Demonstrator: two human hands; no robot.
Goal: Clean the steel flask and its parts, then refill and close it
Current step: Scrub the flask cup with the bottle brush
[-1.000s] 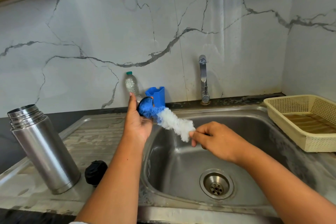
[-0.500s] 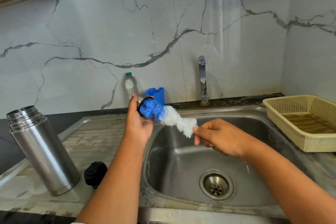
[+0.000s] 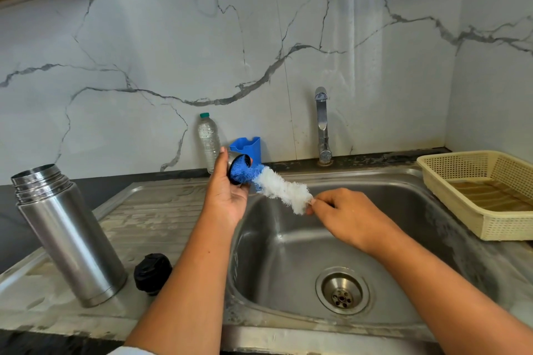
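The open steel flask (image 3: 67, 235) stands upright on the drainboard at the left, with its black stopper (image 3: 152, 273) lying beside its base. My left hand (image 3: 227, 190) holds the flask's steel cup lid (image 3: 234, 166) on its side over the sink's left rim, mouth facing right. My right hand (image 3: 344, 215) grips the handle end of a bottle brush (image 3: 277, 186) with blue and white bristles. The blue tip is pushed into the cup lid.
The steel sink (image 3: 288, 253) lies below both hands, its drain (image 3: 342, 290) at the front. A tap (image 3: 322, 124) stands at the back wall. A plastic water bottle (image 3: 208, 141) and a blue holder (image 3: 248, 147) stand behind the lid. A cream basket (image 3: 450, 181) sits at the right.
The brush has twisted and shifted slightly inside the cup lid, and my right hand has moved a little with its handle. The flask and stopper have not moved.
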